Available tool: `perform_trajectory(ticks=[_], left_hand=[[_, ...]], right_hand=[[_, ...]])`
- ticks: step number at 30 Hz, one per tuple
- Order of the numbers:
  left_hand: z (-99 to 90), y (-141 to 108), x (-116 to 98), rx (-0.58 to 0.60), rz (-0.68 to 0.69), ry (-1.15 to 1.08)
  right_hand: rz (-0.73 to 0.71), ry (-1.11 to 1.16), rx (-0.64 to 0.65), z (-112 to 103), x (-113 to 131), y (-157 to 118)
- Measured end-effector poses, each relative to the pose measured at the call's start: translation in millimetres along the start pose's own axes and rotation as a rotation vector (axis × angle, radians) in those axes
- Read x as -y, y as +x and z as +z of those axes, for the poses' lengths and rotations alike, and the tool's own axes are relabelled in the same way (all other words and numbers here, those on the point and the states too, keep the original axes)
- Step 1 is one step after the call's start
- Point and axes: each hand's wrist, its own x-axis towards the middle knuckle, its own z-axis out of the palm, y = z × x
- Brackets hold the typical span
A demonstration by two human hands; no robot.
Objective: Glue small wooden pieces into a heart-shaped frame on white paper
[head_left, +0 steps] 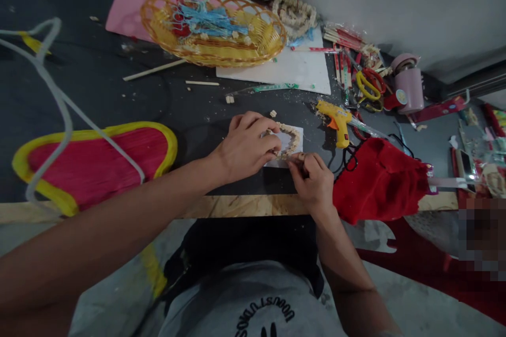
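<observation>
A ring of small pale wooden pieces point(293, 139) lies on a white paper square point(299, 131) near the table's front edge. My left hand point(253, 142) reaches over the ring's left side, fingers curled and touching it. At the ring's lower right, my right hand point(312, 174) has thumb and fingers pinched together; whatever is between them is too small to make out. A loose pale piece point(273, 114) sits just above the paper, and another small cluster point(230, 99) lies farther left. To the right rests a yellow glue gun point(335, 120).
A wicker basket point(213, 55) with blue and red tassels stands at the back. Scissors point(368, 86), a pink tape dispenser point(409, 84) and red cloth point(379, 181) are on the right. A red-and-yellow padded shape point(106, 150) lies left, under a pale cable point(65, 100). Another person is at far right.
</observation>
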Motion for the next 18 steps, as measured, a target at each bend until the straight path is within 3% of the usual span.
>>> perform_trajectory(ticks=[18], left_hand=[[-0.3, 1.2, 2.5, 0.026, 0.016, 0.031]], right_hand=[[-0.034, 0.010, 0.111, -4.6, 2.0, 13.3]])
